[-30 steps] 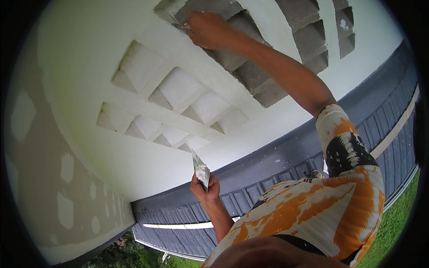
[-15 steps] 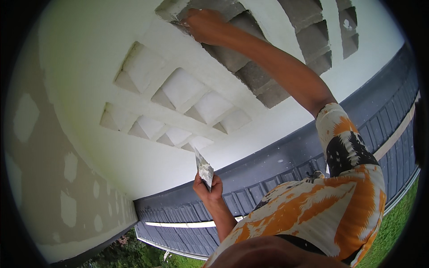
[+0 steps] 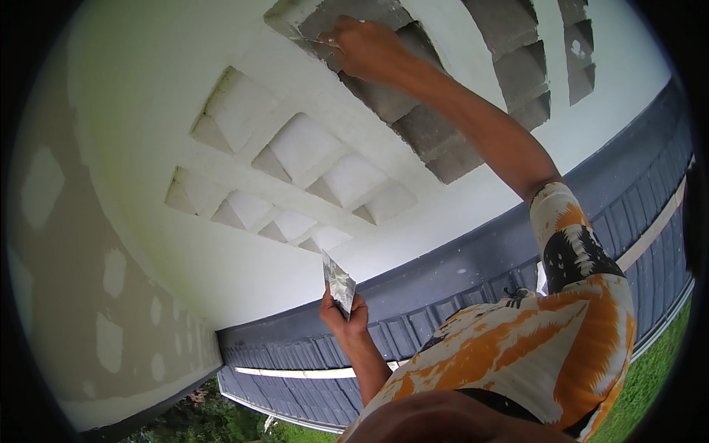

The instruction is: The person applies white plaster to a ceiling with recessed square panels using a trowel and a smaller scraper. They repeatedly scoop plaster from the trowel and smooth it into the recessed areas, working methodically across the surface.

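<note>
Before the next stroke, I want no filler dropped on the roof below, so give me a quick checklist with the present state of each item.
1. Right hand has its small blade against the edge of a grey recess: ok.
2. Left hand has a firm grip on the wide putty knife: ok, fingers wrapped at its base.
3. Wide putty knife carries filler: cannot tell, its face looks smeared only.
4. Grey blocks to the right coated: not ok, bare.
5. White recesses to the left coated: ok.
6. Footing on the grey roof: cannot tell, feet hidden.
</note>
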The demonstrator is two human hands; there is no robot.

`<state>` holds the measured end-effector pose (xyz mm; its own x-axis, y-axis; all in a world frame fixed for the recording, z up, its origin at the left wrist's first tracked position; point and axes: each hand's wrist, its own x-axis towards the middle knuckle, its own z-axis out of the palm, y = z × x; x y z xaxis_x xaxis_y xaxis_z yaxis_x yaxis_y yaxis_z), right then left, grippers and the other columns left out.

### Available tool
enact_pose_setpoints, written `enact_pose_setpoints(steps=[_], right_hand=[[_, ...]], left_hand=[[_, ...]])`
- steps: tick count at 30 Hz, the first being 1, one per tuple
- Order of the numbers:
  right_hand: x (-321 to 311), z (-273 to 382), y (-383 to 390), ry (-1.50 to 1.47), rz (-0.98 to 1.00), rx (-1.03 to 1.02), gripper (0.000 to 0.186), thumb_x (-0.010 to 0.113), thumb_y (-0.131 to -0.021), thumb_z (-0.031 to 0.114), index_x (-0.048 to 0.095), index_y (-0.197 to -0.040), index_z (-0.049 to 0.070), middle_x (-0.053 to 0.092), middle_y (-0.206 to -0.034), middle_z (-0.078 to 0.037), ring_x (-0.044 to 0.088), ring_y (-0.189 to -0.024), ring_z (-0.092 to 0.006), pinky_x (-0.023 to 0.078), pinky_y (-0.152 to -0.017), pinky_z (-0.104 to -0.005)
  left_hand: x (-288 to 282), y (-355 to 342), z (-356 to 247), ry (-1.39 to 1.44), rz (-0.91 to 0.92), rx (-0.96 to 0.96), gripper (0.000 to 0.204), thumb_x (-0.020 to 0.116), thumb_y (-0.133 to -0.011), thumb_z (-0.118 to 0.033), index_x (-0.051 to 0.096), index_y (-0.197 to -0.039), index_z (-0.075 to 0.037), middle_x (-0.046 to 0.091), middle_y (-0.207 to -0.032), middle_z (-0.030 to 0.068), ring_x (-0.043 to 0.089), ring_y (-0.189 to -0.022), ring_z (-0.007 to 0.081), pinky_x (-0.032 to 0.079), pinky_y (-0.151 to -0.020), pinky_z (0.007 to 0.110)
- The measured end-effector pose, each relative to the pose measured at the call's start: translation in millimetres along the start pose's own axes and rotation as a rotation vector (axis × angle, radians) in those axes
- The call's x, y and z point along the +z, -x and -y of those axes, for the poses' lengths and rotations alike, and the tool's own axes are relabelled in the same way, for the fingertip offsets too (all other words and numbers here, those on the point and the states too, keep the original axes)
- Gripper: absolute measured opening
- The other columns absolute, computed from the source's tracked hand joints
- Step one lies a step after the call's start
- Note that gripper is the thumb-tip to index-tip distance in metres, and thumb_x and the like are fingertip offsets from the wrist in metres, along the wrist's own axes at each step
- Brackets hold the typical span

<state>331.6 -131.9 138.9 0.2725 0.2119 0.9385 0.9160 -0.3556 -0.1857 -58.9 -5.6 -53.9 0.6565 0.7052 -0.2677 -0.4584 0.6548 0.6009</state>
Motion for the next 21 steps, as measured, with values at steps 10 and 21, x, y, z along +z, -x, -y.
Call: enact_pose_setpoints(steps=[10, 21], right_hand=[[15.1, -23.3, -58.9, 0.024, 0.074, -0.010, 0.017, 0.059, -0.077, 0.004, 0.070, -0.089, -0.002, 0.067, -0.096, -0.023, 0.067, -0.086, -0.0376, 0.055, -0.072, -0.0471], [-8.9, -8.0, -28.0, -0.079, -0.109, 0.138, 0.020, 0.060, -0.081, 0.010, 0.069, -0.087, -0.007, 0.066, -0.081, -0.025, 0.067, -0.084, -0.0412, 0.052, -0.071, -0.0476]], left_hand=[[9.9, -9.4, 5.5, -0.018, 0.064, -0.017, 0.020, 0.046, -0.096, -0.015, 0.061, -0.104, -0.004, 0.063, -0.077, 0.0014, 0.048, -0.049, 0.0080, 0.032, -0.037, 0.020], [-0.3, -7.6, -0.7, -0.024, -0.014, 0.007, 0.022, 0.044, -0.096, -0.016, 0.061, -0.104, -0.004, 0.064, -0.078, 0.0022, 0.051, -0.051, 0.0086, 0.033, -0.037, 0.021]])
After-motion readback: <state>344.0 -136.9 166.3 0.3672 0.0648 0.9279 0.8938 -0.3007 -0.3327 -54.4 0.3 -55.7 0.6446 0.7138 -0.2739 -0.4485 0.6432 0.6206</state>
